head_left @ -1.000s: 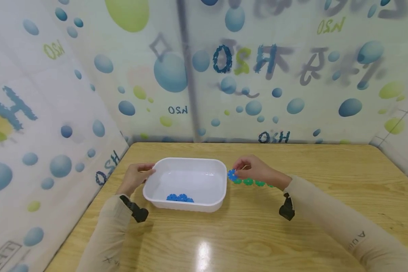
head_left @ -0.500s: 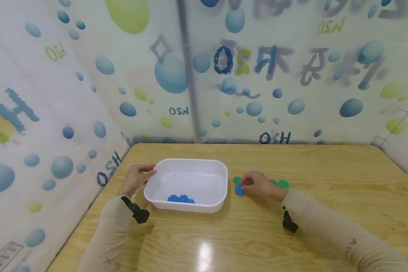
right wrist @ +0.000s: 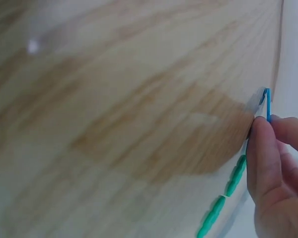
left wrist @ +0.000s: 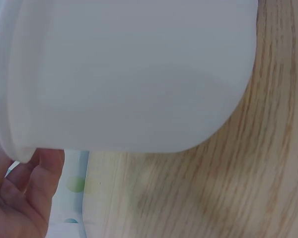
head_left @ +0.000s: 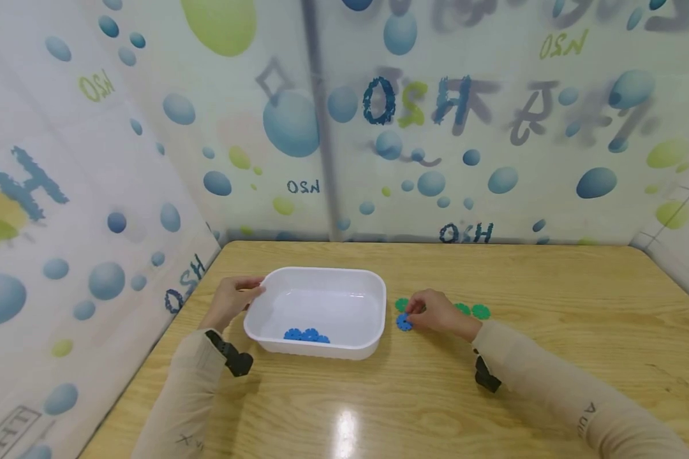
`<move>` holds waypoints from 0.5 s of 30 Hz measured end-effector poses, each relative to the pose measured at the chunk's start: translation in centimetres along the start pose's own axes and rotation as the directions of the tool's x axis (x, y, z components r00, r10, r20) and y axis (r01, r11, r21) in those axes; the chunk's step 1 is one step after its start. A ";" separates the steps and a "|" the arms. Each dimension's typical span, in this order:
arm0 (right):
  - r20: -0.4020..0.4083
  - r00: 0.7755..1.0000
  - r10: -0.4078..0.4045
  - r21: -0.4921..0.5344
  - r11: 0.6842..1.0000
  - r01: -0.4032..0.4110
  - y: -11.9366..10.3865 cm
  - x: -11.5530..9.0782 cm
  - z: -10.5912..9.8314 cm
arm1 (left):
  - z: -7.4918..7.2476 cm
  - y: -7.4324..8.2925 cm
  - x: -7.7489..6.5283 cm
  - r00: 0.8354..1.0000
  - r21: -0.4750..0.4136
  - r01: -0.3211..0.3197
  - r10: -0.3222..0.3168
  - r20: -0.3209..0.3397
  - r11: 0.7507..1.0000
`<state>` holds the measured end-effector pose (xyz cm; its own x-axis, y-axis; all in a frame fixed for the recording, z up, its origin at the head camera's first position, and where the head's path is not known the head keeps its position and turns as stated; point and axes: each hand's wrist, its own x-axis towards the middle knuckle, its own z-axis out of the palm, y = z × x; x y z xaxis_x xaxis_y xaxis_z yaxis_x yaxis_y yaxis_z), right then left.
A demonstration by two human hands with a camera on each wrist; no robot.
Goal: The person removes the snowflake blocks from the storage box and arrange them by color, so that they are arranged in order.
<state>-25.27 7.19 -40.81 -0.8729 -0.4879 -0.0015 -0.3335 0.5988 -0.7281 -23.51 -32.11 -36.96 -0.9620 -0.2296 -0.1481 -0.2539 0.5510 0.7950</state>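
In the head view a white plastic basin (head_left: 316,349) stands left of centre, with several blue snowflake discs (head_left: 306,335) inside at its near wall. My left hand (head_left: 229,301) grips the basin's left rim; in the left wrist view its fingers (left wrist: 42,181) curl beneath that rim. To the right of the basin, my right hand (head_left: 441,315) pinches another blue snowflake disc (head_left: 403,322) by its edge, between thumb and finger. The disc is low over the table, just in front of a green snowflake disc (head_left: 401,304). In the right wrist view this blue disc (right wrist: 268,103) appears edge-on.
More green snowflake discs (head_left: 481,311) lie in a row on the wooden table (head_left: 436,408), partly hidden by my right hand. A patterned wall sheet rises behind the table's far edge and another along its left side.
My right hand has brought the blue disc from beside the basin's right rim, behind the green row, to the near side of that row. My left hand keeps its grip on the basin.
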 end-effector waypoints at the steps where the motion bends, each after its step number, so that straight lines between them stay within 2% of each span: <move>1: -0.002 1.000 0.004 -0.002 1.000 -0.004 0.0 0.0 0.0 | 0.0 0.0 0.0 1.000 0.001 0.006 -0.006 -0.004 1.000; 11: -0.006 0.998 0.059 -0.005 0.998 -0.059 0.0 0.3 0.1 | 0.1 -0.3 0.2 1.000 0.018 -0.005 0.005 -0.012 1.000; 15: -0.002 1.000 0.030 0.015 0.999 -0.030 -0.1 0.2 -0.3 | 0.2 -1.5 1.3 1.000 -0.002 -0.014 0.014 -0.017 1.000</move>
<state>-25.47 7.23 -40.54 -0.8832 -0.4686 -0.0221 -0.3019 0.6039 -0.7377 -24.46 -33.03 -38.45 -0.9635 -0.2358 -0.1266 -0.2401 0.5529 0.7979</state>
